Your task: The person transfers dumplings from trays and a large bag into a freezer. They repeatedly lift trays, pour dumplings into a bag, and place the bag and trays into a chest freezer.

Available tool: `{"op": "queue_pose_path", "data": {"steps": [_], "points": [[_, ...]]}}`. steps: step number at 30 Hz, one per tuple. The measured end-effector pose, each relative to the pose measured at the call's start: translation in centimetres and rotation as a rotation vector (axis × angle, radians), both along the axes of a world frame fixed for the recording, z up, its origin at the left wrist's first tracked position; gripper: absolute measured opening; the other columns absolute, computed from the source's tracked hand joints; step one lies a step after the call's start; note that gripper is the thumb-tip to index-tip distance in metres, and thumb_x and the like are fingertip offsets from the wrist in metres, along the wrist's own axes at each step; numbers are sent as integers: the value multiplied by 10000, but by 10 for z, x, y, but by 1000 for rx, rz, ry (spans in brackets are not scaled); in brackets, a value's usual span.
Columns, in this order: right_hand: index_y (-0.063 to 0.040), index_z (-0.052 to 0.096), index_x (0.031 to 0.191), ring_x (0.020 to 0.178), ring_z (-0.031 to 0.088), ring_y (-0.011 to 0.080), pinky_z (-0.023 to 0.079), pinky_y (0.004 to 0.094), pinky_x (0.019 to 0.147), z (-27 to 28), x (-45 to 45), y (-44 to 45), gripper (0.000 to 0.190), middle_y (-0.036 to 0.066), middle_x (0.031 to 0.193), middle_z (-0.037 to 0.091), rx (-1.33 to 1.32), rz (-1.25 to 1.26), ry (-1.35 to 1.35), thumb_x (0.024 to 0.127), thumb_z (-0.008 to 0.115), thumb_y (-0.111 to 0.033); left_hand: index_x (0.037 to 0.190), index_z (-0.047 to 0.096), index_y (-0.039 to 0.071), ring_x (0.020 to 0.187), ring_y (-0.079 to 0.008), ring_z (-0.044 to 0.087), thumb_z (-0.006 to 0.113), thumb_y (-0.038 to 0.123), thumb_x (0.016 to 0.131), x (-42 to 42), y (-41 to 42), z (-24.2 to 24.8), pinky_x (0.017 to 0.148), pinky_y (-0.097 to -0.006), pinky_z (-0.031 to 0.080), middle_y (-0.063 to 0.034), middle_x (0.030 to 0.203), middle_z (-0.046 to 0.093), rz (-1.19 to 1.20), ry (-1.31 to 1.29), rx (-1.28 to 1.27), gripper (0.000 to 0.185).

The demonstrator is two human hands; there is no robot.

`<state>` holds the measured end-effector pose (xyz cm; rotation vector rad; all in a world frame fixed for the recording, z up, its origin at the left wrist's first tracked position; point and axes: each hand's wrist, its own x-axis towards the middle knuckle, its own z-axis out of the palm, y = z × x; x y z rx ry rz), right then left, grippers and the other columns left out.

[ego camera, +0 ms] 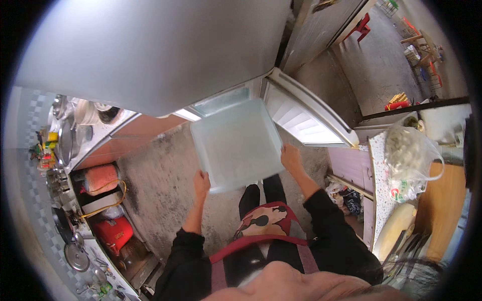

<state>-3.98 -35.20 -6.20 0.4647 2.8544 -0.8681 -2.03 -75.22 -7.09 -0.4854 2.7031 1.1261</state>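
My left hand (202, 181) and my right hand (291, 156) hold a pale translucent refrigerator shelf or drawer panel (237, 145) by its left and right edges. Its far end is close to the lower opening of a large refrigerator (150, 49). The refrigerator's lower door (310, 109) stands open on the right, showing a ribbed white inner side. Behind the panel, part of another pale greenish surface (222, 101) shows inside the opening. Fingers of both hands are curled around the panel's rim. Below it are my legs and a red patterned apron (263, 222).
On the left runs a counter with stacked plates (86, 112) and pan lids (77, 256); a red container (115, 232) sits beneath. At right, a speckled counter (376, 150) carries a plastic bag (408, 158) and a round cutting board (395, 229). A doorway opens at the upper right.
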Motion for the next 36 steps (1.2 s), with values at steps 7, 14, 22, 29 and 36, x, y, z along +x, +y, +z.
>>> {"op": "queue_pose_path", "data": {"steps": [7,14,22,29,36], "points": [[-3,624,847,844,625,435,494,509,743,-99,-153,-21,137,234,847,653,-35,37,119,854,586,-134,757,453,10,604,-332,481,657,148,828,-125,-20,-108,583,-423,409,-149,646,482,0,54,-156,257],[-8,602,857,813,622,448,492,522,726,-153,-217,-29,105,237,799,643,-138,-88,158,835,598,-110,734,489,16,586,-268,481,696,228,839,-200,-30,-167,596,-391,418,-103,626,488,104,86,-110,314],[47,513,1324,1260,513,362,403,405,1059,-187,-288,-67,447,242,1344,539,-351,-198,107,917,573,-127,1238,291,3,1113,-299,384,597,512,910,-204,61,-188,912,-519,375,-172,1254,349,947,-7,887,678],[-21,428,1423,1350,432,311,343,385,1111,-35,-162,-18,501,182,1443,468,-578,4,198,943,558,-83,1526,-78,60,1444,-418,170,393,657,914,-267,129,-168,1118,-684,213,-247,1578,40,750,-108,1857,975],[-28,552,1274,1287,495,316,383,465,1074,60,-75,133,325,191,1316,563,311,-194,705,964,533,-125,1549,-4,172,1451,-370,206,395,550,967,-313,121,-157,1157,-618,210,-140,1609,73,359,60,1698,800]]}}
